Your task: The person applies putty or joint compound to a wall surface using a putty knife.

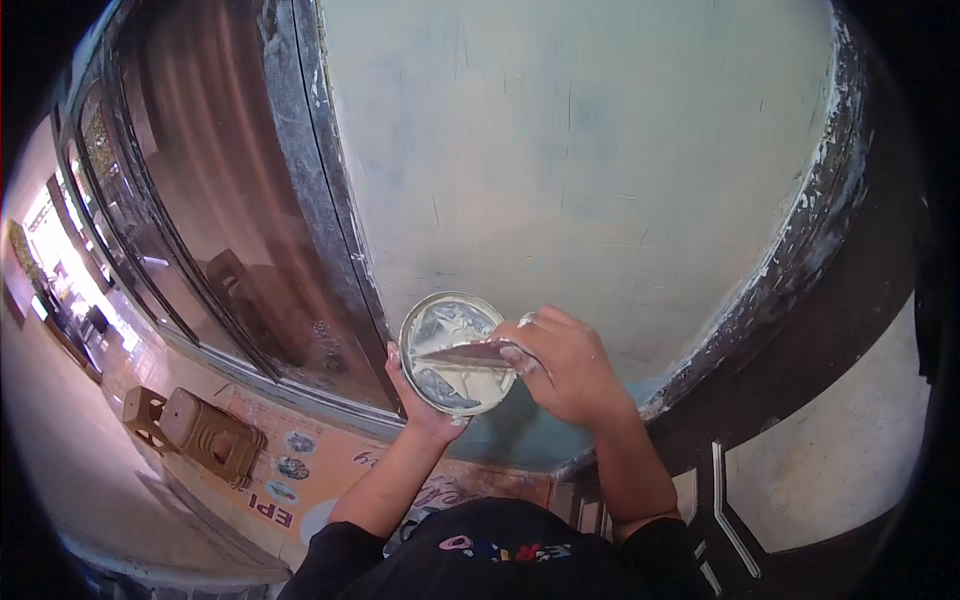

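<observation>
Against the pale wall panel [570, 150], my left hand [425, 405] holds a round open can [408, 345] from below and its left side. Cream-coloured paste [485, 385] smears the inside of the can. A flat scraper [470, 350] lies across the can's mouth, its blade over the paste. My right hand [565, 365] grips the scraper at its right end, fingers closed and marked with white paste.
Brown plastic stools [215, 430] stand at the lower left on a printed orange banner [330, 460]. A glass window [220, 180] with a dark frame is on the left. Dark, paint-spotted trim [800, 250] edges the panel's right side.
</observation>
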Tool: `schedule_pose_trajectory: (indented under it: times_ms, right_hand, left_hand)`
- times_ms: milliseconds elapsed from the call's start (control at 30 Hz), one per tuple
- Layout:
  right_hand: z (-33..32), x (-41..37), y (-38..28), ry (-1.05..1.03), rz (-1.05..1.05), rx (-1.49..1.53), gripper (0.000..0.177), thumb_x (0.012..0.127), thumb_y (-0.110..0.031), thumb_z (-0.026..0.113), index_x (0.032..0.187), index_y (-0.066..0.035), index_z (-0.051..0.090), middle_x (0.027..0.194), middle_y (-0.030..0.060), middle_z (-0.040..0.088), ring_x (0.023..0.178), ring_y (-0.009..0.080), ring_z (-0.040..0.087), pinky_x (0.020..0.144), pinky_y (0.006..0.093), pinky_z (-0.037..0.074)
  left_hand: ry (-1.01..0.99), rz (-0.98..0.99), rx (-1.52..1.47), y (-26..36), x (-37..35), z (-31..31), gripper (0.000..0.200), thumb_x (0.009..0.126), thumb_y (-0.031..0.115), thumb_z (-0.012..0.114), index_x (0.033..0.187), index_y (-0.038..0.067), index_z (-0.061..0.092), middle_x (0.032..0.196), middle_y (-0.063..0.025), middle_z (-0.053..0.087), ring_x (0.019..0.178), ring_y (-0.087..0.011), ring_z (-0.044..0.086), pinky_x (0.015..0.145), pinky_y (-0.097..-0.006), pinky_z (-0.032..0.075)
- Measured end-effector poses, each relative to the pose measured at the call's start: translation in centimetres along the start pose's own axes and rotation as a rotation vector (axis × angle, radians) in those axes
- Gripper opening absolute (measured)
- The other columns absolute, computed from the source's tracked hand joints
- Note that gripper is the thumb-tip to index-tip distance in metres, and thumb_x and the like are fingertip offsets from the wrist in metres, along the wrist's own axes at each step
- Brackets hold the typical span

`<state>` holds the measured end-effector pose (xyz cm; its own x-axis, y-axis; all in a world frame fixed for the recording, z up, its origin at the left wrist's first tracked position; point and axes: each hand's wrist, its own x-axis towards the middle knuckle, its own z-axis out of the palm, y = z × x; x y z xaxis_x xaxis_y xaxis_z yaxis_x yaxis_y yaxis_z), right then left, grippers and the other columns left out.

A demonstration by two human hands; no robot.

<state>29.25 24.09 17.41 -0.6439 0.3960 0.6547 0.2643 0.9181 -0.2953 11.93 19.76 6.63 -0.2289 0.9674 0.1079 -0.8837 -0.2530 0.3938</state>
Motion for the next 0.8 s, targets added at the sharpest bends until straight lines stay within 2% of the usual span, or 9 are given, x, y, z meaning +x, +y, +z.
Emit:
schedule_pose_trajectory:
  times_ms: [33,100,200,267,333,433,600,667,800]
  right_hand:
    - [-0.2,0.2,-0.1,-0.003,-0.001,0.000,0.029,0.075,-0.009,0.066,0.104,-0.012,0.065,0.083,0.0044,0.063,0.080,0.0262,0.058,0.069,0.0386,0.049]
    - [-0.6,0.6,-0.1,-0.029,-0.181,-0.042,0.030,0.072,-0.006,0.066,0.101,-0.012,0.067,0.082,0.0055,0.062,0.078,0.0275,0.056,0.067,0.0370,0.046]
    - [-1.4,1.4,-0.1,-0.083,-0.261,-0.111,0.033,0.068,-0.004,0.067,0.100,-0.013,0.067,0.085,0.0030,0.064,0.081,0.0262,0.056,0.070,0.0372,0.047]
    - [-1.8,1.8,-0.3,-0.117,-0.279,-0.109,0.034,0.067,-0.004,0.068,0.100,-0.013,0.067,0.087,0.0029,0.064,0.083,0.0264,0.056,0.072,0.0379,0.048]
    - [-2.2,2.2,-0.6,-0.152,-0.302,-0.107,0.035,0.066,-0.003,0.069,0.099,-0.013,0.067,0.089,0.0029,0.064,0.086,0.0266,0.057,0.075,0.0386,0.049]
    - [-2.5,2.6,-0.7,-0.213,-0.338,-0.142,0.029,0.070,-0.009,0.070,0.099,-0.013,0.065,0.093,0.0026,0.062,0.093,0.0249,0.057,0.080,0.0372,0.049]
    - [-2.9,3.9,0.1,-0.240,-0.385,-0.150,0.025,0.069,-0.012,0.072,0.092,-0.011,0.063,0.093,0.0042,0.061,0.096,0.0274,0.056,0.082,0.0374,0.050]
    - [-2.9,4.3,0.2,-0.261,-0.401,-0.125,0.025,0.068,-0.011,0.073,0.090,-0.010,0.062,0.093,0.0044,0.061,0.096,0.0287,0.056,0.083,0.0373,0.050]
    - [-2.6,4.5,0.6,-0.355,-0.427,-0.140,0.027,0.064,-0.010,0.074,0.088,-0.010,0.062,0.092,0.0048,0.059,0.096,0.0284,0.056,0.083,0.0370,0.049]
  left_hand:
    - [-0.041,-0.007,-0.018,0.3,0.1,0.0,0.075,0.087,0.071,0.038,0.132,0.011,0.050,0.131,-0.0138,0.053,0.114,-0.0322,0.055,0.094,-0.0471,0.047]
    - [-0.054,-0.042,-0.044,1.0,0.4,0.2,0.076,0.088,0.071,0.037,0.133,0.011,0.049,0.133,-0.0142,0.052,0.115,-0.0328,0.054,0.095,-0.0478,0.046]
    - [-0.124,-0.094,-0.112,2.0,0.8,0.1,0.078,0.088,0.071,0.035,0.137,0.011,0.046,0.136,-0.0159,0.050,0.118,-0.0342,0.053,0.098,-0.0493,0.045]
    - [-0.214,-0.183,-0.162,2.5,0.7,-0.2,0.082,0.087,0.072,0.033,0.140,0.011,0.042,0.139,-0.0173,0.046,0.123,-0.0357,0.050,0.102,-0.0506,0.041]
    - [-0.208,-0.188,-0.149,2.8,0.7,-0.5,0.083,0.087,0.073,0.033,0.141,0.010,0.041,0.140,-0.0177,0.046,0.124,-0.0364,0.048,0.103,-0.0511,0.040]
    - [-0.283,-0.246,-0.256,3.2,0.8,-0.7,0.085,0.086,0.074,0.033,0.142,0.010,0.039,0.141,-0.0177,0.044,0.127,-0.0370,0.047,0.106,-0.0518,0.038]
    - [-0.226,-0.219,-0.197,4.0,0.2,0.1,0.087,0.085,0.075,0.033,0.142,0.010,0.039,0.143,-0.0166,0.044,0.128,-0.0365,0.046,0.107,-0.0516,0.037]
    - [-0.228,-0.240,-0.226,4.3,0.0,0.2,0.084,0.086,0.073,0.037,0.141,0.009,0.041,0.141,-0.0169,0.046,0.125,-0.0364,0.049,0.104,-0.0515,0.039]
    - [-0.197,-0.237,-0.177,4.7,-0.2,-0.3,0.085,0.085,0.074,0.033,0.141,0.011,0.041,0.141,-0.0154,0.046,0.127,-0.0354,0.047,0.106,-0.0519,0.038]
